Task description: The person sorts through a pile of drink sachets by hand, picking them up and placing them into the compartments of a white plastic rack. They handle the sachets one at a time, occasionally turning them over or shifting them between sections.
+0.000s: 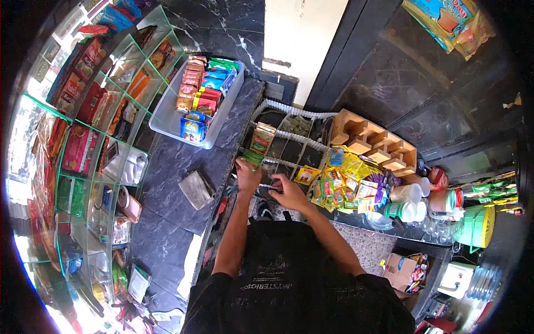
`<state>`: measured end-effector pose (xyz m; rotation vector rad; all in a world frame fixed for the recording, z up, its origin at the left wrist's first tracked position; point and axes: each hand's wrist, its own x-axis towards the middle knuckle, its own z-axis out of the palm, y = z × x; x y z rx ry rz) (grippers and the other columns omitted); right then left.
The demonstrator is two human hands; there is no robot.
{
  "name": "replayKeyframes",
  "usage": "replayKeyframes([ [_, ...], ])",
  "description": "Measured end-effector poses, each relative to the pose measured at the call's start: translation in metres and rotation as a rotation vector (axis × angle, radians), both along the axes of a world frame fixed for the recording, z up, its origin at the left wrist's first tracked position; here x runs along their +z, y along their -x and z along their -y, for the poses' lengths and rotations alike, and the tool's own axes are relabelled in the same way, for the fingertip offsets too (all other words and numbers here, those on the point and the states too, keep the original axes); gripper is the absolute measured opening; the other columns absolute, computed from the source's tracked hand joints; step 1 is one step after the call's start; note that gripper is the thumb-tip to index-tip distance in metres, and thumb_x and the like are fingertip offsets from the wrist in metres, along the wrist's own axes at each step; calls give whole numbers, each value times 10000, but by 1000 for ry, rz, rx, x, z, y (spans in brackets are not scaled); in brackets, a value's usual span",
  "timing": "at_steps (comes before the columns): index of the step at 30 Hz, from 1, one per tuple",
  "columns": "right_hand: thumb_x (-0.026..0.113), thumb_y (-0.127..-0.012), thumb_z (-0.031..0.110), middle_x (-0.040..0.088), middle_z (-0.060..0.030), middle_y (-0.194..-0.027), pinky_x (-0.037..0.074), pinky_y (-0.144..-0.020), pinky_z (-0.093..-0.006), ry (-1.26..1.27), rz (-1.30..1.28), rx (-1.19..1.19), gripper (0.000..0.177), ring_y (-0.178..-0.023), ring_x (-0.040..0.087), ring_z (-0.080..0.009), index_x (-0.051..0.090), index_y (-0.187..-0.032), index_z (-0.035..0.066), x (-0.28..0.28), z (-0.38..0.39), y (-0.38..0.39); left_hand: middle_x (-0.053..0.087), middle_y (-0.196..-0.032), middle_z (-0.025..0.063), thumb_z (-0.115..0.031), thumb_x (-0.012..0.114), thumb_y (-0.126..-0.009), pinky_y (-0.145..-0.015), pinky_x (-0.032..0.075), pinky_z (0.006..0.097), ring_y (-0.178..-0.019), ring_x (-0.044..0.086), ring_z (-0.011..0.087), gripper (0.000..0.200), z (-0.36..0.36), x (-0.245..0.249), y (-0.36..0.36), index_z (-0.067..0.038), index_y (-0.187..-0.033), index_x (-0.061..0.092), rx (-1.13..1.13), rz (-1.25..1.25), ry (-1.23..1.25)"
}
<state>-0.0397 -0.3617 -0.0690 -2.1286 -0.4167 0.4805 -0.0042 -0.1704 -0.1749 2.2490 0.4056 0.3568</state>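
Note:
My left hand (247, 173) reaches to the near edge of a black sachet rack (289, 146) split by white dividers, its fingers closed on a small green packet (253, 158). Just beyond it a stack of orange and green sachets (261, 138) stands in one compartment. My right hand (289, 192) rests on the rack's front row, fingers curled; whether it holds anything is hidden. To its right lies a heap of yellow and mixed sachets (336, 179).
A clear bin of packets (167, 119) and a grey cloth (196, 189) sit on the dark marble counter (167, 222). Glass display shelves (83, 150) line the left. A wooden compartment box (372, 142), plastic cups (409, 195) and a green jug (475, 225) stand to the right.

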Motion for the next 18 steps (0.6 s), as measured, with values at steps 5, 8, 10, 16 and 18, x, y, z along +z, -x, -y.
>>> replayKeyframes([
  [5,755,-898,234,700,-175,-1085,570,-820,-399,-3,9,22,591,-964,713,-312,432,-1371,86,-1,-2,0,604,-1160,300,-265,831,-717,-946,511,501,-1080,616,489,778,-13,12,-18,66,-1262,386,24,-371,72],
  [8,748,-910,236,693,-183,-1100,573,-818,-393,-41,-46,25,590,-968,714,-302,424,-1376,74,-1,-1,0,646,-1191,270,-341,883,-657,-957,527,461,-1087,651,442,884,-34,-24,-33,49,-1302,421,-193,-343,50],
  [10,744,-917,238,689,-187,-1110,575,-818,-391,-73,-97,16,587,-970,714,-298,422,-1377,67,1,1,0,656,-1200,245,-335,910,-630,-962,525,446,-1097,658,405,910,-36,-6,-30,35,-1314,437,-183,-324,117],
  [16,746,-918,246,675,-169,-1128,564,-824,-362,-95,-101,18,619,-944,694,-248,409,-1399,53,2,14,-2,676,-1203,161,-178,956,-597,-946,518,400,-1104,656,299,878,-44,-15,-25,-5,-1316,483,-237,-242,417],
  [18,751,-915,247,670,-161,-1121,556,-838,-354,-56,-96,23,643,-947,679,-229,400,-1418,56,1,18,-4,685,-1180,154,-167,950,-602,-917,528,398,-1071,665,296,843,-42,-14,-21,-16,-1299,500,-155,-221,364],
])
